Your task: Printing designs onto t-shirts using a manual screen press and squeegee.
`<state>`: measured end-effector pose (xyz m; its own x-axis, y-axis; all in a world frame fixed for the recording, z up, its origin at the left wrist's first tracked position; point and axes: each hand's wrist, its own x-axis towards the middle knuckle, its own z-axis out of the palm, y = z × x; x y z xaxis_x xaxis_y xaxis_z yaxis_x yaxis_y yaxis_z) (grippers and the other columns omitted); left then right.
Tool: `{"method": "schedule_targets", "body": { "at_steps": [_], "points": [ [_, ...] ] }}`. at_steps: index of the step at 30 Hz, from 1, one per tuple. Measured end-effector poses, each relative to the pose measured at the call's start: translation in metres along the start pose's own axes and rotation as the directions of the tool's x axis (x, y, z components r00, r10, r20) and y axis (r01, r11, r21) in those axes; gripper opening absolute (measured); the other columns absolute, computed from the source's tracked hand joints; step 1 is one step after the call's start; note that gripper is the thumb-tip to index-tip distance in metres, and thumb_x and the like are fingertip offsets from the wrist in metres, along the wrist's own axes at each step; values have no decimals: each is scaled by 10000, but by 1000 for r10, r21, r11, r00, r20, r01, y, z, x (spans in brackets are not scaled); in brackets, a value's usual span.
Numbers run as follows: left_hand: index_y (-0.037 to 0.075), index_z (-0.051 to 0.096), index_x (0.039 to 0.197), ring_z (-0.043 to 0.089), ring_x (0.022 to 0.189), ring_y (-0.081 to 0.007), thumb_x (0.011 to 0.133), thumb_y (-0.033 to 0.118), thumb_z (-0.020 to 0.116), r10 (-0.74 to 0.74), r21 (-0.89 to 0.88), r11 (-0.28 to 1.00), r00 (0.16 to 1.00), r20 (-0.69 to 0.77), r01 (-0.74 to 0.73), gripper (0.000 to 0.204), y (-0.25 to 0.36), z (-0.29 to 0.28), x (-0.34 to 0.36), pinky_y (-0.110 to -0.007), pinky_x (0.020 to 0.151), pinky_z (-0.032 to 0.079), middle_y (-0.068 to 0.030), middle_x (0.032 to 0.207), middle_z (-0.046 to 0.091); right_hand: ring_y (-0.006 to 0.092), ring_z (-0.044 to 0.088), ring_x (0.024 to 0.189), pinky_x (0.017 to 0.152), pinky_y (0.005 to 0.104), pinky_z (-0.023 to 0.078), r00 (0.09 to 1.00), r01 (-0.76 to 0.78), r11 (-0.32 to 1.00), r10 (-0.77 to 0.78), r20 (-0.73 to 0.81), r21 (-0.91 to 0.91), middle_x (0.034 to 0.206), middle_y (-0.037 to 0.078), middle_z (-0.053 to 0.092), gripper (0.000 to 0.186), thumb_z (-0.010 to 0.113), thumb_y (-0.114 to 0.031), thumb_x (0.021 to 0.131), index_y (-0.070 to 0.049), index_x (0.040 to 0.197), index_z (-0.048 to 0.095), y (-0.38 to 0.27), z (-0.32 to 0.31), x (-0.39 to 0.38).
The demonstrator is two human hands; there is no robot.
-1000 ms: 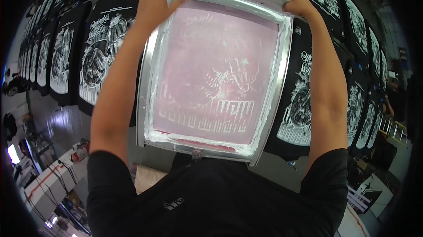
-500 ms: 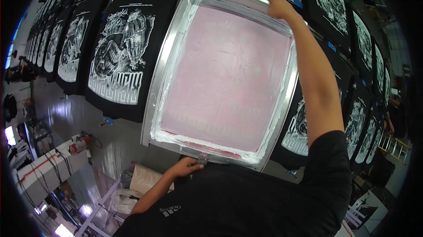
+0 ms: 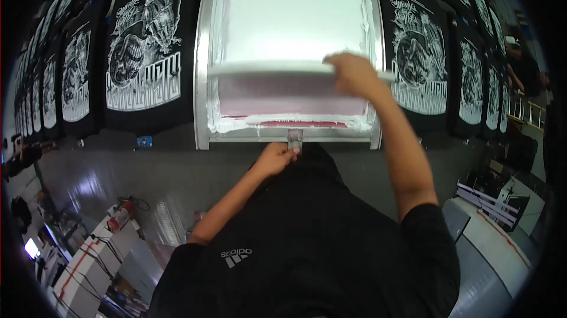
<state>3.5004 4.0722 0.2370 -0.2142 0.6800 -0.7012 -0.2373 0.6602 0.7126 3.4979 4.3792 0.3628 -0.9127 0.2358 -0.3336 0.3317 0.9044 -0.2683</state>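
Observation:
A metal-framed printing screen (image 3: 201,99) lies before me, white ink smeared along its inner borders. A long squeegee (image 3: 266,69), blurred by motion, spans its width. My right hand (image 3: 353,76) is closed over the squeegee, right of its middle. On the near side of it the mesh (image 3: 283,96) looks pink; on the far side it is bright white. At the middle of the near frame edge, my left hand (image 3: 279,158) pinches a small grey metal tab (image 3: 295,137). What lies under the screen is hidden.
Black shirts with white prints lie on boards left (image 3: 144,52) and right (image 3: 418,52) of the screen, with more in curved rows beyond. Grey floor (image 3: 130,164) shows below. A white bench with cables (image 3: 88,265) stands lower left, and another bench (image 3: 496,235) lower right.
My right hand has pulled the squeegee from the screen's far end toward me. The screen, tilted before, now sits straight in view. The mesh behind the squeegee turned from pink to white.

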Motion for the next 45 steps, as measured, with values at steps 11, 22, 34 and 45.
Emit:
{"method": "schedule_targets", "body": {
  "at_steps": [11, 22, 34, 45],
  "points": [
    [105, 743, 893, 649, 812, -283, 915, 544, 540, -147, 525, 830, 982, -119, 188, 484, 46, 4, -21, -373, 796, 485, -136, 822, 693, 314, 596, 873, 783, 429, 475, 983, 88, 990, -68, -169, 111, 879, 102, 649, 287, 624, -7, 693, -41, 978, 628, -48, 58, -125],
    [-17, 672, 989, 616, 700, -162, 970, 280, 594, 255, 241, 967, 385, -887, -84, 308, 55, -127, -78, -333, 662, 484, -124, 753, 667, 120, 622, 844, 777, 279, 503, 965, -32, 661, 216, -149, 750, 872, 48, 671, 309, 786, -83, 730, 3, 1000, 662, 109, 51, -122],
    [-61, 551, 1314, 590, 1116, -176, 1044, 252, 458, 186, -7, 947, 568, -802, -320, 423, 58, -111, -20, -304, 983, 451, -132, 1229, 640, 148, 640, 845, 780, 290, 507, 925, -10, 25, 380, 0, 1000, 928, 55, 690, 355, 814, -76, 711, -8, 1036, 686, 172, 59, -146],
    [-35, 573, 1303, 559, 1186, -178, 1020, 319, 530, 273, 56, 939, 637, -721, -339, 455, 150, 189, 125, -299, 1010, 414, -159, 1269, 639, 128, 608, 792, 723, 266, 492, 849, -35, 131, 526, -40, 991, 848, 14, 648, 340, 793, -42, 647, -28, 958, 655, 453, 31, -336]
  ]
}}
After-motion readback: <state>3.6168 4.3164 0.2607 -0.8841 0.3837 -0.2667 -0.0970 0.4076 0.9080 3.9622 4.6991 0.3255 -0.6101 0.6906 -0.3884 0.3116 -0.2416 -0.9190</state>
